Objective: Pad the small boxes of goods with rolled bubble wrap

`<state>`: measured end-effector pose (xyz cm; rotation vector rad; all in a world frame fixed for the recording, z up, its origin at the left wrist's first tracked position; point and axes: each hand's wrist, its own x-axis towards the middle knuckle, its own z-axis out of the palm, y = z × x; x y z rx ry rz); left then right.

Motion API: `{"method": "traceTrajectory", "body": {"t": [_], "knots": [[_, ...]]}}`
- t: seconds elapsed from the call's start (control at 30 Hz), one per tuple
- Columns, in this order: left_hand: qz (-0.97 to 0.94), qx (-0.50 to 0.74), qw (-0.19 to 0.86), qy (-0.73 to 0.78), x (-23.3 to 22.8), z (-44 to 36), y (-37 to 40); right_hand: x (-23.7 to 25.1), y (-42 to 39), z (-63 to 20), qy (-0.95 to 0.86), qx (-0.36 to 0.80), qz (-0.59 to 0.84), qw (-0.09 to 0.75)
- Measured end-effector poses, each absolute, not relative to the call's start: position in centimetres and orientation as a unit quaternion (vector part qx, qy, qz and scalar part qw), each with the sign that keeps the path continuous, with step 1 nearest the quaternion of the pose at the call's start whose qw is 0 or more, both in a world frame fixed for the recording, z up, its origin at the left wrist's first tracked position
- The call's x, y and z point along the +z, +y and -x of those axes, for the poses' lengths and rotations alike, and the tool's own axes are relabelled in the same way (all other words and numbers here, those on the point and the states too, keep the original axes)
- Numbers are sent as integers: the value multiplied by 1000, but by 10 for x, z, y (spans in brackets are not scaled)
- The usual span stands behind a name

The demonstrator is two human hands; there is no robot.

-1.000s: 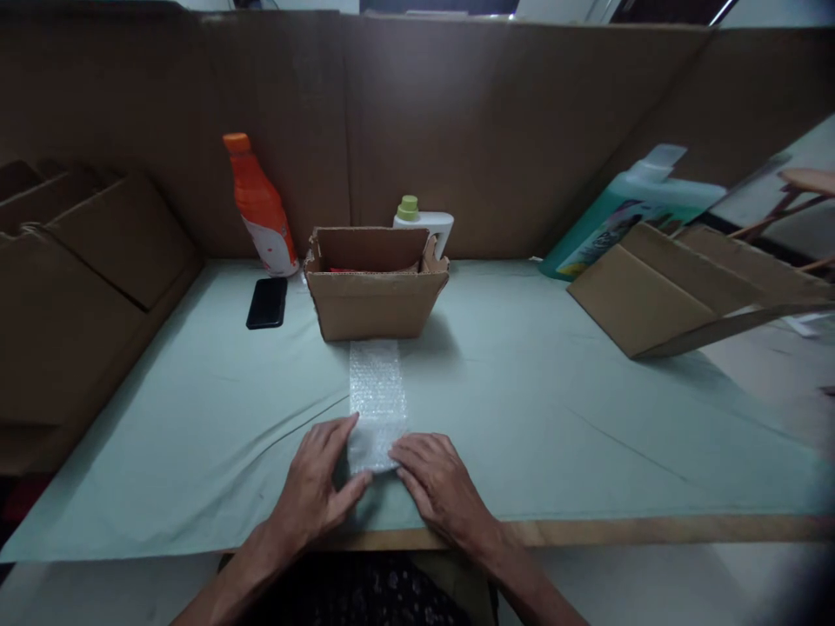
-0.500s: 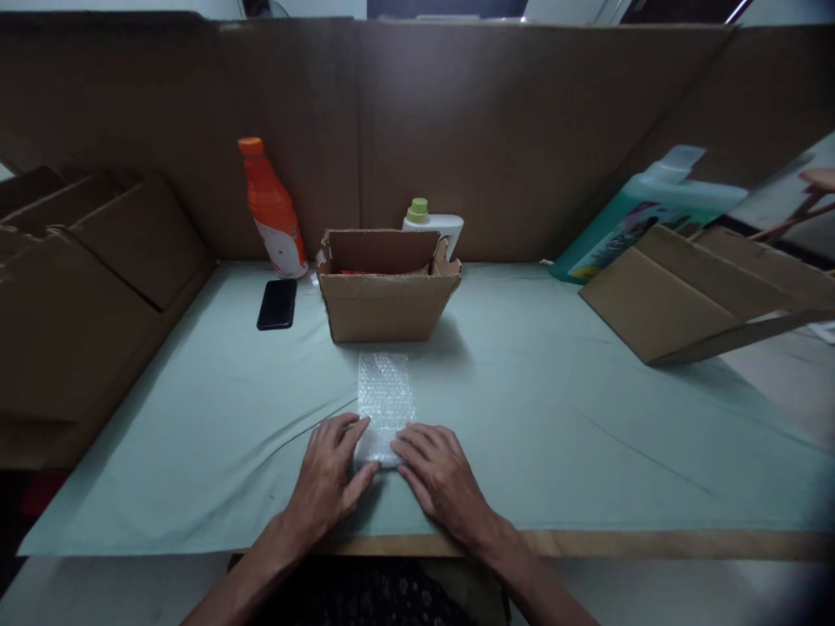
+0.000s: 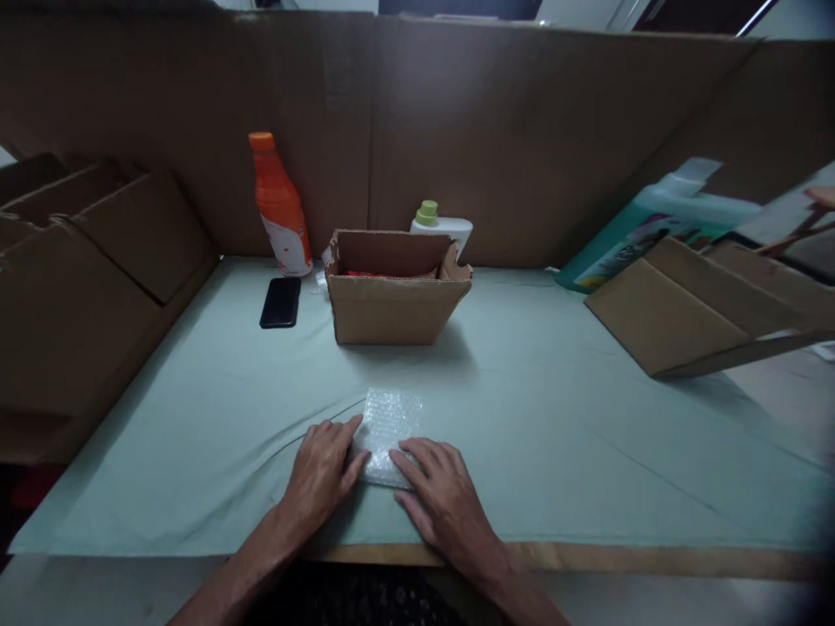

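Cardboard walls enclosed the green-covered desk (image 3: 554,417), which carried one open box (image 3: 393,296), one phone (image 3: 280,302) and three bottles. Both hands, left (image 3: 323,474) and right (image 3: 444,500), pressed flat with fingers spread on one bubble-wrap roll (image 3: 388,426) near the front edge.

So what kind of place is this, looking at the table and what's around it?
Probably a small packing station: cardboard walls around a covered table, an open box, bottles such as an orange one, and both hands pressing bubble wrap.
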<state>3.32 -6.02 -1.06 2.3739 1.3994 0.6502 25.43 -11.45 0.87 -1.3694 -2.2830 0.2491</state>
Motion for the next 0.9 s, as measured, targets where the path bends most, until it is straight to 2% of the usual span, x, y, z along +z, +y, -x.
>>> {"method": "traceTrajectory", "body": {"t": [0.17,0.27,0.47,0.57,0.77,0.9], "knots": [[-832,290,204,427,1,-22,-76,7,-113,-253,-786,172,519,288],[-835,285,246,401,1,-22,-82,7,-116,-257,-748,224,552,292],[-826,220,209,474,-12,-41,-65,-2,-105,-266,-754,117,606,223],[-817,224,221,484,-18,-42,-66,-6,-107,-264,-776,123,583,209],[-712,311,414,474,-17,-33,-79,1,-116,-254,-718,260,547,343],[-636,317,527,466,0,-42,-82,14,-113,-258,-689,355,523,354]]}}
